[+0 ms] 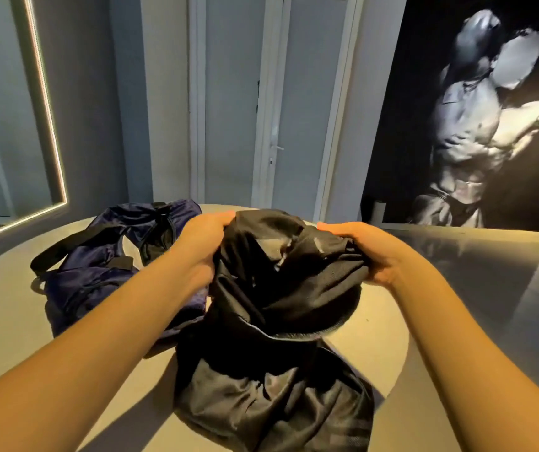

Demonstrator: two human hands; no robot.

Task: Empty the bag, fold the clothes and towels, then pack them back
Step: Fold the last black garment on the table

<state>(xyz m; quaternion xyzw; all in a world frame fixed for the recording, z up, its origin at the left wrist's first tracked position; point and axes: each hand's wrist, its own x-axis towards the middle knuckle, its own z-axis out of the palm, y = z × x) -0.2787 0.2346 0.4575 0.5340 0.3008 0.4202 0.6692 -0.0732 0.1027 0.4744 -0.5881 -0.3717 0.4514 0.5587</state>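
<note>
Black garment (281, 288), largest item on the round pale desk (7, 321): crumpled fabric, part glossy and part matte, with a grey ribbed edge showing at mid height on its right side. Its upper portion is raised off the surface between both hands; its lower portion lies heaped on the desk at the near edge, centre of view. Navy bag (98, 275), next in size: soft and slumped, lying on the far left part of the desk, just beside the garment on its left and partly hidden behind the left forearm. Whether bag and garment touch cannot be told, since the arm covers the gap. Left hand (202, 243): holds the garment's upper left edge, its fingers (225, 220) curled over the top of the fabric and pressed together. Right hand (369, 252): holds the upper right edge at about the same height, its fingers (336, 228) curled down into a bunched fold. Both forearms are bare and reach in from the near corners. Black strap (75, 243), smallest item: runs slantwise across the bag's top, its lower end looping down over the bag's left end.
</note>
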